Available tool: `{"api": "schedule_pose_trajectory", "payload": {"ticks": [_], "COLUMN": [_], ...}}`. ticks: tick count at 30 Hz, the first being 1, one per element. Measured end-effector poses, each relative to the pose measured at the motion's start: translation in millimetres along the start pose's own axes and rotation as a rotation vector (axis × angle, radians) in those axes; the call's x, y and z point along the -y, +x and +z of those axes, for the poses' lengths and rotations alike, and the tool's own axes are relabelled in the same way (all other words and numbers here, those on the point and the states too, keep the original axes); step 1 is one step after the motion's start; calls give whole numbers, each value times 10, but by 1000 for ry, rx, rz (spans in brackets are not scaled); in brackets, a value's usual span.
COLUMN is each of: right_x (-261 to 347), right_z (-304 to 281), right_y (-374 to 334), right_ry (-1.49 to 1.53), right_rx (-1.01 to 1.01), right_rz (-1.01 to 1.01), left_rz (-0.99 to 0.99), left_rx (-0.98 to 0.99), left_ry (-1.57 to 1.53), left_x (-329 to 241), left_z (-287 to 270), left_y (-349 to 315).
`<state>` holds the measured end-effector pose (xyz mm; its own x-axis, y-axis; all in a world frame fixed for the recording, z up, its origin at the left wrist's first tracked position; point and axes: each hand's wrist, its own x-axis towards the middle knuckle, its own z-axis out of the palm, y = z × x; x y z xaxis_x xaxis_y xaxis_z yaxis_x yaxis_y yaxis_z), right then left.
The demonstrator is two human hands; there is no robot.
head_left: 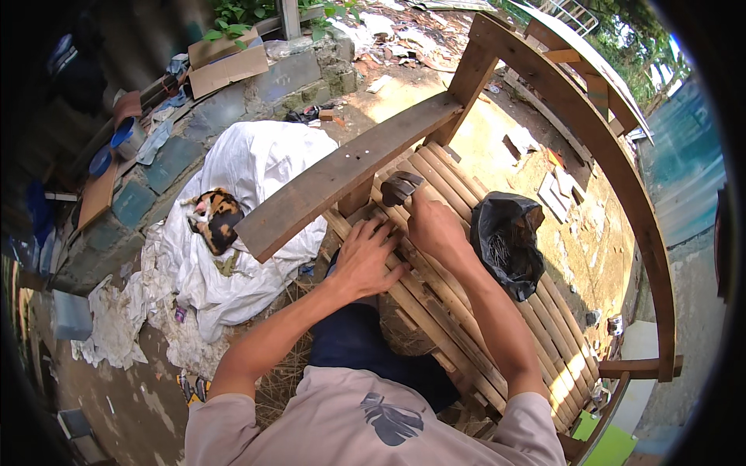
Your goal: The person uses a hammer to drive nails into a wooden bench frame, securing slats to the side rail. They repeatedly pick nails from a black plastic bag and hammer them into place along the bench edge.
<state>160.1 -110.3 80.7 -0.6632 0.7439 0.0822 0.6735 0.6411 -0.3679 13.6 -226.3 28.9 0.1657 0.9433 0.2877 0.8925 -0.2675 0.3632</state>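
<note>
My right hand (431, 225) is closed around a hammer (402, 186); its dark metal head shows above the fist, and the handle is mostly hidden by my hand. My left hand (367, 255) rests on the near slats with its fingers spread, just left of the hammer. Both hands are over a wooden bench (556, 342) with a seat of narrow slats. A thick, slightly curved armrest (334, 175) rises beyond my left hand. On the slats right of my right forearm sits an open black plastic bag (507, 247) with thin metal nails (503, 250) inside.
The bench's long curved top rail (614, 147) arches along the right side. A calico cat (217, 219) lies on a white sheet (260, 159) at the left. A cardboard box (228, 66) stands on a low block wall (291, 78). Scraps litter the ground at the right.
</note>
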Motion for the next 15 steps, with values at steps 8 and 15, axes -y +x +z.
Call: {"api": "schedule_pose_trajectory", "payload": {"ticks": [8,15], "right_x": [-63,68], "right_z": [194,-59], "right_y": [-78,-12], "right_ry": [6,110], "right_rx": [-48,-149], "right_rz": [42,101], "left_rz": [5,24], "left_rx": [35,-74], "left_ry": [19,15], "left_x": [-10,18], "left_z": [27,106], "left_y": [-14,-32]}}
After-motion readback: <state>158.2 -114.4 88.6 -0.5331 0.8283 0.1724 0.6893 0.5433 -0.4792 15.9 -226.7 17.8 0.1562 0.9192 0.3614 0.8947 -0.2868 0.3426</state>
